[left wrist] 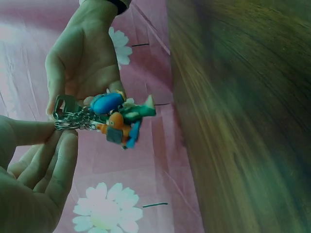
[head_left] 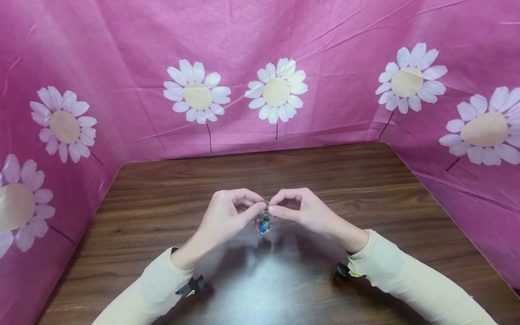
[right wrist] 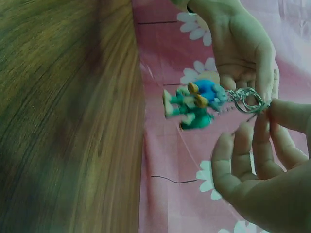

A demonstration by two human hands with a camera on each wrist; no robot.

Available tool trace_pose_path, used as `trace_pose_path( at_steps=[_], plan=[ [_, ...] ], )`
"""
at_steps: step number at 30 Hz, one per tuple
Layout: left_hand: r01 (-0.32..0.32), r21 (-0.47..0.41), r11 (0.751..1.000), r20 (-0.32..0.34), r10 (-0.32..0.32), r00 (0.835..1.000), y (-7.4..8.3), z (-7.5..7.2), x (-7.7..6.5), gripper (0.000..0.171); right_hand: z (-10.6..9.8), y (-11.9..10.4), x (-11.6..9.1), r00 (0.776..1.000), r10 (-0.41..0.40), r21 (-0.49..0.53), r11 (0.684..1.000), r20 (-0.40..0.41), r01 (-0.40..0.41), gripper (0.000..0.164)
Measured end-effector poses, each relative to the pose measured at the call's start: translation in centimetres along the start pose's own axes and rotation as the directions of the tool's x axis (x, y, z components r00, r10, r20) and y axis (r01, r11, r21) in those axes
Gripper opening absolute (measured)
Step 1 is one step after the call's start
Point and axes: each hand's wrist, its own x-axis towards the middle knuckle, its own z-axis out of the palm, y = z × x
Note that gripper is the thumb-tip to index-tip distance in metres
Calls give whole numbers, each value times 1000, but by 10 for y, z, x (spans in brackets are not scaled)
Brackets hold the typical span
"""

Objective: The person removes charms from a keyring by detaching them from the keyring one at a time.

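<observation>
While both the left hand and right hand pinch the silver key ring above the brown wooden table, its colourful figurine charms dangle, so a slipping fingertip could drop it.

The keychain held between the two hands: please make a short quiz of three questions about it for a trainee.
1. True or false: the keychain lies flat on the table.
2. Which part do the left hand and right hand pinch? A. the metal rings B. the blue charm C. the sleeve
3. Fill in: the colourful charms hang ___ the rings in the head view.

Key: 1 false, it is held above the table; 2 A; 3 below.
</observation>
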Motion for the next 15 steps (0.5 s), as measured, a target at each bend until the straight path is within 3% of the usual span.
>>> trace_pose_path(
  at_steps=[5, 9, 15],
  plan=[
    [28, -133, 991, 58, -20, 998, -5, -4, -2, 14, 2, 3, 1, 989, -146, -22, 989, -33, 145, 9],
    [25, -184, 983, 92, -8, 996, -8, -5, -3, 19, 3, 3, 2, 985, -162, -70, 985, -56, 158, 8],
    [15, -214, 977, 67, 0, 998, -7, -6, -4, 19, 2, 1, 2, 985, -164, -100, 982, -48, 158, 8]
  ],
)
